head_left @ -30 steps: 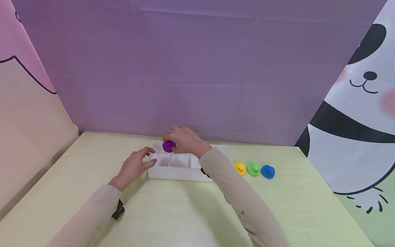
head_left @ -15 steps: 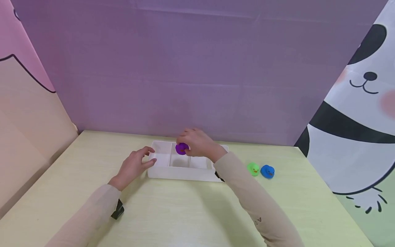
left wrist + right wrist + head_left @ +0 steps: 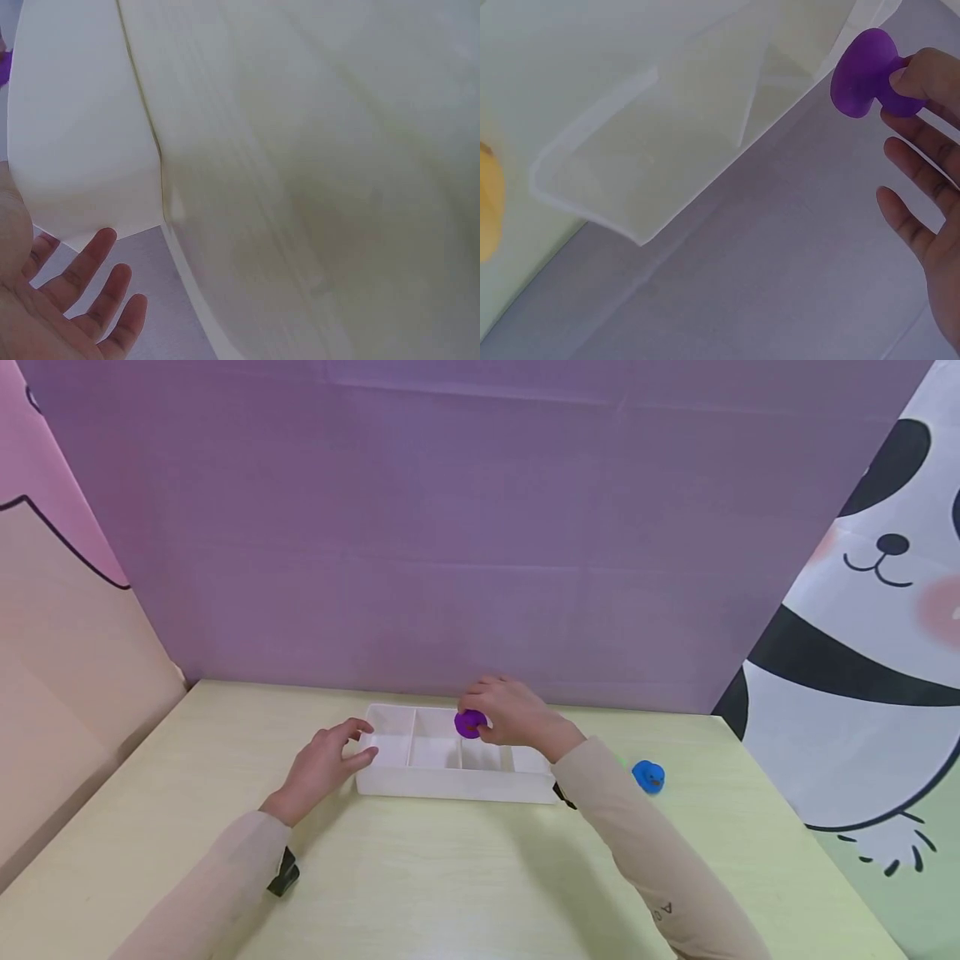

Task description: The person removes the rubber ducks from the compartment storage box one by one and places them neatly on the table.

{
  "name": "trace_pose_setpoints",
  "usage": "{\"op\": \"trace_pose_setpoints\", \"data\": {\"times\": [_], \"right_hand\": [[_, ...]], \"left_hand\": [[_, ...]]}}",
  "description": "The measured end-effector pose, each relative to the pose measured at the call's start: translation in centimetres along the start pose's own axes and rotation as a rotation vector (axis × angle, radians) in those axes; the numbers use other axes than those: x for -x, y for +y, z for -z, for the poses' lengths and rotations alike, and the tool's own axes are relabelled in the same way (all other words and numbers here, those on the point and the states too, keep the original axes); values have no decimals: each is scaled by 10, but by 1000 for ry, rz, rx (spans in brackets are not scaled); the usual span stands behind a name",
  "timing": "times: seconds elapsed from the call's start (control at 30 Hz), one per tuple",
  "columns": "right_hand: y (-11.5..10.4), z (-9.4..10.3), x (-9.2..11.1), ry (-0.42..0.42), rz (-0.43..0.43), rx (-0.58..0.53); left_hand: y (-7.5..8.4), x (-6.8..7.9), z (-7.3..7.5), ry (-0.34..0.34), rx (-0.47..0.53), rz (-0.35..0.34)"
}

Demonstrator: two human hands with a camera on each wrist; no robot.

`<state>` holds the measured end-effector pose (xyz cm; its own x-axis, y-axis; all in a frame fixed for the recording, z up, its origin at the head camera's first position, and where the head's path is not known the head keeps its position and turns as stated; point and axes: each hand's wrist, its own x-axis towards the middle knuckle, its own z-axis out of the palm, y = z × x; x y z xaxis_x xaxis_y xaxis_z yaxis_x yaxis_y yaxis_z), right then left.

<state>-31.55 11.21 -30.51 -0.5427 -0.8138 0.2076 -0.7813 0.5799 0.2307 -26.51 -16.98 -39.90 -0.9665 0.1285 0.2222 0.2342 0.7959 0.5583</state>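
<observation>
My right hand pinches a purple rubber duck between thumb and fingertips, held above the middle-right part of a white divided tray. The right wrist view shows the purple duck out at the fingertips, the other fingers spread below it. At the tray's left end is my left hand, thumb and fingers apart, fingertips right at the end wall. In the left wrist view, the fingers of the left hand are loosely extended beside the white end wall. The tray's visible compartments hold nothing.
To the right of the tray, a blue duck sits on the pale table. A green duck is mostly hidden by my right sleeve. A yellow duck shows at the right wrist view's edge. A purple backdrop rises behind.
My right hand has carried the purple duck rightward along the tray, from the left compartment to right of the middle. Its sleeve now covers the yellow duck and most of the green one. The left hand stays put.
</observation>
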Motion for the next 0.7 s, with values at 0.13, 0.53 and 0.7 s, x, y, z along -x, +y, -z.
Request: {"op": "trace_pose_setpoints", "data": {"times": [0.13, 0.53, 0.7], "right_hand": [[5, 2, 9, 8, -16, -16], [19, 0, 40, 13, -53, -18], [22, 1, 52, 8, -79, -23]], "left_hand": [[0, 0, 0, -3, 2, 9], [1, 2, 0, -13, 7, 4], [0, 1, 1, -11, 5, 1]]}}
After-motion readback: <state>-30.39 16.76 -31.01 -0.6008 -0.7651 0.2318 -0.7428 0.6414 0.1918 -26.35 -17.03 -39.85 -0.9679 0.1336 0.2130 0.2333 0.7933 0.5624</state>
